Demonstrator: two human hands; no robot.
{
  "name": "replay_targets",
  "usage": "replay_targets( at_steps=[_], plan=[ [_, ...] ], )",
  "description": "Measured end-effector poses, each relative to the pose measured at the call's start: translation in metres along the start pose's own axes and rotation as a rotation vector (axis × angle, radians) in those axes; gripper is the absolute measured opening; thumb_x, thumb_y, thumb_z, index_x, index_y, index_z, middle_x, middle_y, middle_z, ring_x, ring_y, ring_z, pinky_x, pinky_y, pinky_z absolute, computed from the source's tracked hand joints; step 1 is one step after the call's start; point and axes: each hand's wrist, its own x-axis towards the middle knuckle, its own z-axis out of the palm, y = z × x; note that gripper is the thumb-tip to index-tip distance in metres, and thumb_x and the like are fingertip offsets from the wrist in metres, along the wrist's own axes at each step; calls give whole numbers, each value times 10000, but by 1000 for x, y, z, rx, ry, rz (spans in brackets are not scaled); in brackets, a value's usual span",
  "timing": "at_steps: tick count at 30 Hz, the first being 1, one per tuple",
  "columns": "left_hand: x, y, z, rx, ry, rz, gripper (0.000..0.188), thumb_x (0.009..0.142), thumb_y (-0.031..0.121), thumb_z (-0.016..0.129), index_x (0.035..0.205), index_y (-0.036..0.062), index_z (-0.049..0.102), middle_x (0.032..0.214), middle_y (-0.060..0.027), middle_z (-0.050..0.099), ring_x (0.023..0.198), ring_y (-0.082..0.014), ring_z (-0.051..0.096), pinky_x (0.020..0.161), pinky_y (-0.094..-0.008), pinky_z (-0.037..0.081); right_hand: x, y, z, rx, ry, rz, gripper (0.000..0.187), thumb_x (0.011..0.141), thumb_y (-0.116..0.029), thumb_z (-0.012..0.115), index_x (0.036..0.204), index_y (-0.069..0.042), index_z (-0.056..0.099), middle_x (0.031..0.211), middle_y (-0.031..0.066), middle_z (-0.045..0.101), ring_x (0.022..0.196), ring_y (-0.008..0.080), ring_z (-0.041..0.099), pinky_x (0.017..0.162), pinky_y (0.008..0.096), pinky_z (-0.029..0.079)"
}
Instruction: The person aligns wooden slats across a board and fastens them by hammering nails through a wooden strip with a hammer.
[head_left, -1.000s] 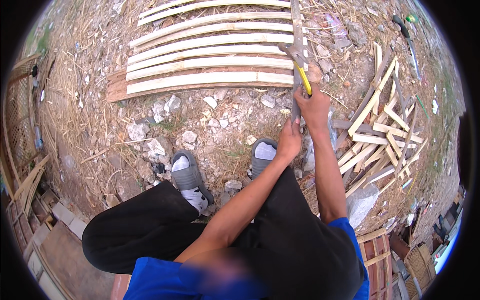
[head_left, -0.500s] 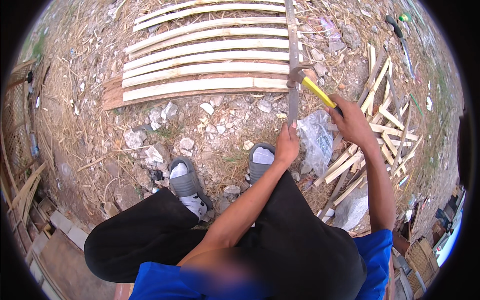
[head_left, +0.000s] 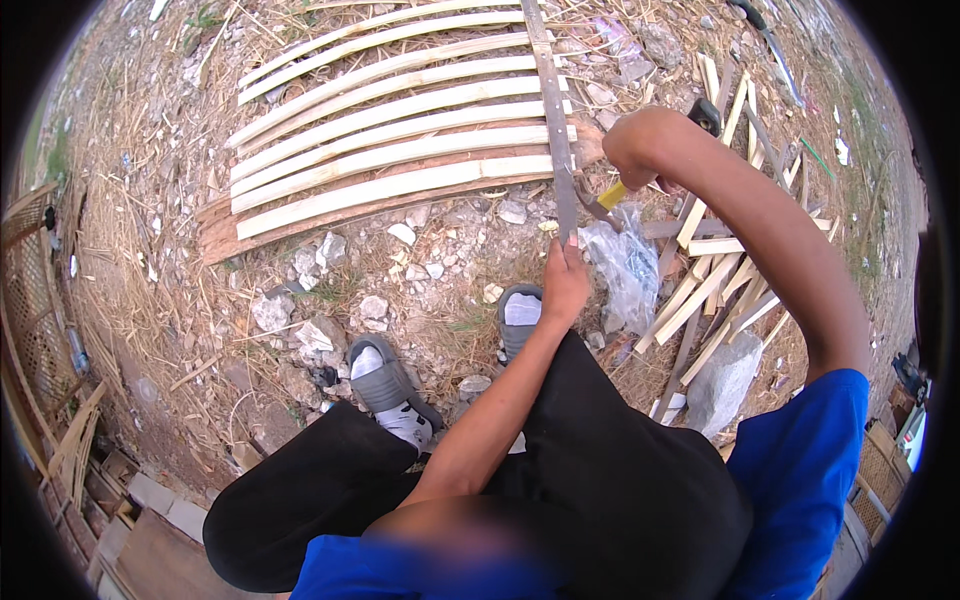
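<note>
Dry, straw-littered ground (head_left: pixel 165 240) strewn with pale stones takes up most of the view. Over its lower part come the person's black trousers (head_left: pixel 620 470), the left leg bent out to the side, with a blue sleeve (head_left: pixel 815 450) at the right shoulder. Beyond the feet, a set of pale wooden strips (head_left: pixel 400 188) lies side by side with gaps between them, running left to right and bowed by the lens; a rough brown board (head_left: pixel 215 228) lies beneath the nearest ones. To the right, a loose heap of offcuts (head_left: pixel 715 247) lies crisscrossed on the ground. One long dark slat (head_left: pixel 553 100) crosses over the strips near their right ends, some of which show just past its edge, and its near end reaches toward the person. A crumpled clear plastic bag (head_left: pixel 628 270) lies between that end and the heap, and a big grey rock (head_left: pixel 725 385) sits below the heap. Grey sandals (head_left: pixel 385 384) over white socks stand apart on the rubble. The left hand (head_left: pixel 567 285) has its fingers clamped on the slat's near end, the thumb on top. The right hand (head_left: pixel 640 150), wrist sharply bent, is closed round the handle of a hammer (head_left: pixel 612 196), though most of its fingers are hidden. The hammer's yellow neck points down toward the person, its head just right of the slat; whether they touch I cannot tell.
</note>
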Motion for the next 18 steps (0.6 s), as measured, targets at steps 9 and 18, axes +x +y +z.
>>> replay_targets(
  at_steps=[9,18],
  plan=[
    [-16,20,41,10,-93,-46,376,1059,351,401,1042,-12,498,736,-104,549,625,-211,551,584,-381,451,-15,38,-27,-87,-109,56,284,839,-217,765,1052,-33,728,967,115,748,837,229,723,797,375,567],
    [-22,33,60,-90,-109,-99,393,1059,391,401,922,27,451,701,-34,495,568,-131,490,511,-329,407,-20,35,-42,-279,-87,61,381,763,-333,847,1084,-153,747,1087,-54,732,996,130,659,901,291,516]
  ],
)
